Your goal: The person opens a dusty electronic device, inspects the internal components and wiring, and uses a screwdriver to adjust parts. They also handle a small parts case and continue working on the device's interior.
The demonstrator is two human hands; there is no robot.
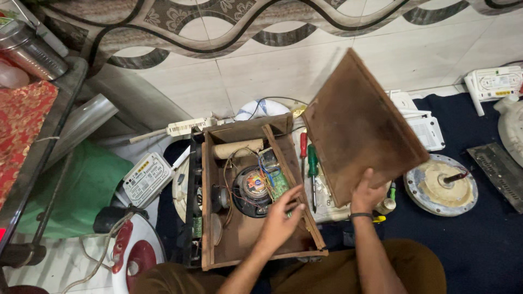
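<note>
The right hand (366,197) pinches the lower edge of the brown back panel (359,128), lifted clear beside the open wooden speaker box (248,190); it looks thin, stiff and light. The left hand (283,215) hovers half-open over the box's right wall.

We sit on a pale tiled floor (283,71), part of it covered by a dark blue mat (479,239). On the mat lie a round metal motor plate (440,185) with a stub shaft, a grey ribbed metal plate (502,170) and a white router (426,132) (partly off the mat's edge). Another white router (494,83) rests near the wall. An open wooden box (248,196) stands on the floor, with a red-handled screwdriver (303,147) and a green-handled screwdriver (312,163) just beside it. To the left we see a white vented box (146,178), a green plastic bag (92,185) and a red-and-white appliance (136,256).
</note>
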